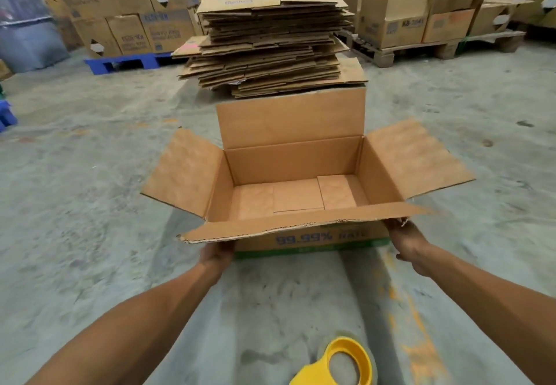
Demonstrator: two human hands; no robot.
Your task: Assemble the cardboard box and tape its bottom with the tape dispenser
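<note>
Cardboard box [288, 180] upright on concrete floor [90, 204], long axis left-right. My left hand [217, 253] and right hand [406, 238] under near flap; grip hidden. Yellow tape dispenser [343, 363] behind hands, nearer right.

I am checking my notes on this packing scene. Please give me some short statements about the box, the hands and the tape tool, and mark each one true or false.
1. The brown cardboard box stands open side up with its four top flaps spread. True.
2. The yellow plastic tape dispenser is held in the right hand. False: it lies on the grey concrete floor, near the person.
3. The left hand and the right hand are at the box's near side. True.
4. The box has items inside. False: only its folded bottom flaps show.
5. A tall stack of flattened cardboard sheets lies behind the box. True.
</note>
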